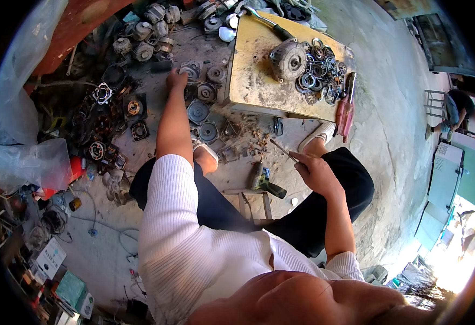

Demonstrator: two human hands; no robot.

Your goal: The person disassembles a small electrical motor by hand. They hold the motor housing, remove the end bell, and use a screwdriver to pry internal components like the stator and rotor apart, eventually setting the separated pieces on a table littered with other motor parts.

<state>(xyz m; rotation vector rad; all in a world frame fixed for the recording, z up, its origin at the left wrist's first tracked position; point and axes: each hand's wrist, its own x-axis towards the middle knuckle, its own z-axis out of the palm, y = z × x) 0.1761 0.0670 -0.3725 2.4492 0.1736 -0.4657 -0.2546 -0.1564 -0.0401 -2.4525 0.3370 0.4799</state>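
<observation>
My left hand reaches out to the floor at the far left, its fingers curled at the edge of a round metal motor end cover. Whatever lies between those fingers is too small to make out. More motor covers, such as a ribbed round one, lie in rows beside that forearm. Over my right knee, my right hand is closed around a slim metal rod, which points away toward the yellow-topped table. Below the rod's tip, a green and black cordless drill rests near a small wooden stool.
On the table sit a motor, a pile of metal rings and bearings, red-handled pliers and a black-gripped tool. Motor housings and copper-wound stators crowd the left floor. A person bends at far right.
</observation>
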